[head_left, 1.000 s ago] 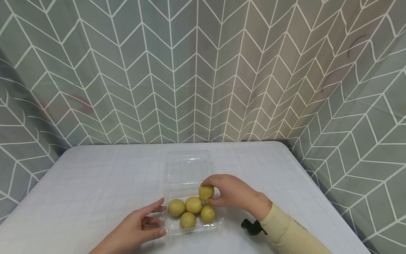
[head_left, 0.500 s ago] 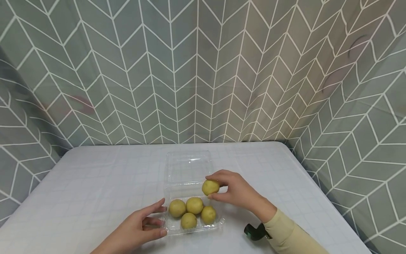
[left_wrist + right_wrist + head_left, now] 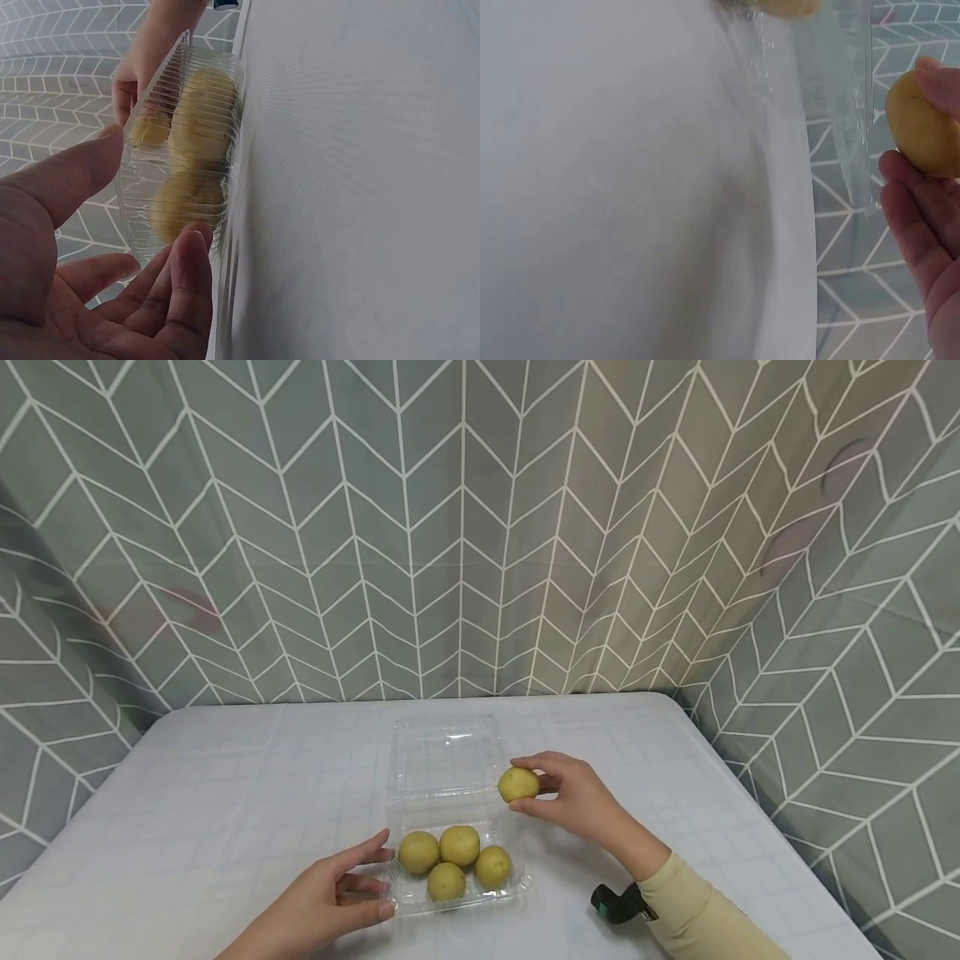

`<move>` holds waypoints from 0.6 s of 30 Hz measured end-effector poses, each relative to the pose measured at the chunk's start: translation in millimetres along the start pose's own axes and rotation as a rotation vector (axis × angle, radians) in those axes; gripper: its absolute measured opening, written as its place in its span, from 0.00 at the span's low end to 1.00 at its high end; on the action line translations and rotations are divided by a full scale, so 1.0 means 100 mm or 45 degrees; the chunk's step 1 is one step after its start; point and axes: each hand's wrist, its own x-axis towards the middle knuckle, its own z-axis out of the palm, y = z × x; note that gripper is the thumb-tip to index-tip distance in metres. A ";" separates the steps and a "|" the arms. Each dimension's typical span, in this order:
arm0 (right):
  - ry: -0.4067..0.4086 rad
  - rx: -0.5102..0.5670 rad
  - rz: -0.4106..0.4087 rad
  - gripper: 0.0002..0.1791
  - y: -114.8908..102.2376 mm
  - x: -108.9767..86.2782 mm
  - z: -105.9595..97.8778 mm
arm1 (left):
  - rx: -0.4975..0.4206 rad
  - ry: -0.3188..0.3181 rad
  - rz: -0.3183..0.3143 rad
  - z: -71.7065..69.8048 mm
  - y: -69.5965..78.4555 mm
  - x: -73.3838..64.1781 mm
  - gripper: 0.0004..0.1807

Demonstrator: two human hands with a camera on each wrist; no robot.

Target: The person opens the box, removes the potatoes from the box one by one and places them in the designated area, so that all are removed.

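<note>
In the head view my right hand (image 3: 581,797) pinches a round yellow-green fruit (image 3: 518,785) between thumb and fingers, raised beside the clear plastic clamshell box (image 3: 498,900). The right wrist view shows the held fruit (image 3: 922,127) from close by, smooth and slightly oval. Several similar fruits (image 3: 459,846) lie together in the box's front tray. My left hand (image 3: 326,893) is at the tray's left end, its fingers spread and touching the side. In the left wrist view, the ribbed wall of the box (image 3: 161,161) stands right at those fingertips.
The clear lid (image 3: 446,756) lies folded back behind the tray. A white cloth covers the table (image 3: 247,793). Grey curtain (image 3: 435,527) with white chevron lines stands behind and at both sides. A black device (image 3: 618,903) is strapped at my right wrist.
My right hand has lifted the fruit out of the tray and carried it right and back, away from the other fruits. The left hand has stayed at the tray's end.
</note>
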 end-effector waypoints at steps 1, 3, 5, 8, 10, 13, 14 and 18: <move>0.013 -0.009 0.015 0.29 0.02 0.00 -0.01 | 0.000 0.001 0.001 0.00 0.00 0.00 0.47; 0.036 -0.018 0.053 0.29 0.05 -0.01 -0.04 | -0.001 0.000 0.007 0.00 0.00 0.00 0.47; 0.059 -0.035 0.100 0.29 0.08 -0.02 -0.06 | -0.003 -0.002 0.011 0.00 0.01 0.00 0.47; 0.084 -0.060 0.168 0.30 0.11 -0.03 -0.08 | -0.005 -0.007 0.015 0.00 0.01 0.00 0.47; 0.097 -0.076 0.199 0.30 0.14 -0.03 -0.10 | -0.005 -0.008 0.012 0.00 0.01 0.00 0.47; 0.116 -0.101 0.225 0.30 0.19 -0.03 -0.11 | 0.000 -0.005 -0.003 0.00 0.01 0.00 0.47; 0.123 -0.109 0.231 0.30 0.21 -0.03 -0.12 | 0.004 -0.003 -0.012 0.00 0.01 0.00 0.47; 0.148 -0.155 0.243 0.30 0.28 -0.03 -0.14 | 0.005 -0.003 -0.020 0.00 -0.01 0.00 0.47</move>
